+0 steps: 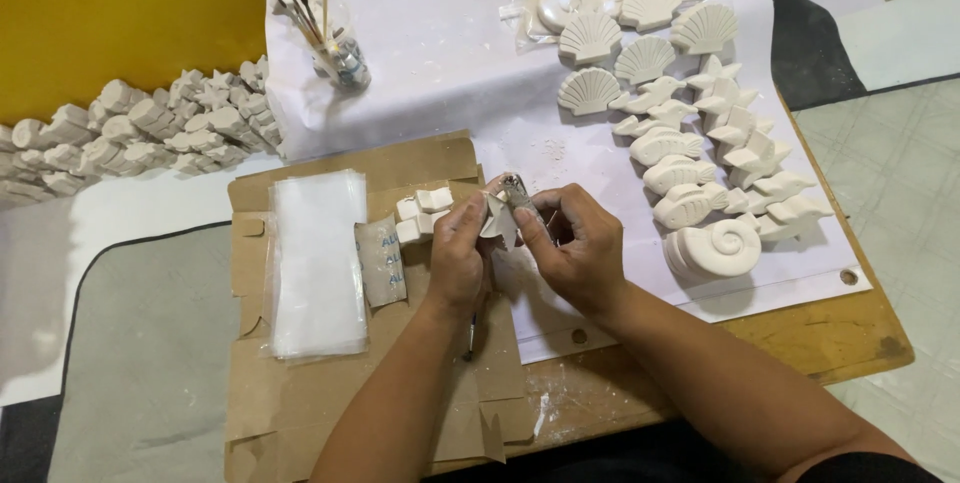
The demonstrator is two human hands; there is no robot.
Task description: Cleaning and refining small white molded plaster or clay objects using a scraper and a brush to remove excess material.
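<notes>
**Both hands on one white plaster piece at the middle of the desk**

From my remote seat I saw the left hand (457,255) with its grip clamped on a small white plaster figure (497,218), fingers wrapped around its near side. The right hand (572,248) met it from the other side, its grip closed on a small metal tool (517,190) whose tip lay against the top of the figure. The figure was held just above the flattened brown cardboard (300,413) (what shape it was, I could not tell, since the fingers hid most of it).

Just left of the hands lay a few small white plaster blocks (422,213) and a small printed packet (382,261), and beside that a stack of clear plastic bags (317,263). To the right, on a white sheet (450,53), lay rows of unpainted casts: scallop shells (590,38), fish (690,205) and a large spiral shell (715,248). A jar of brushes (342,58) stood at the far side of the sheet. Well off to the left, more white plaster pieces (130,133) were piled in a long heap along a yellow surface (110,13). The wooden desk (850,338) showed at the right edge.
</notes>
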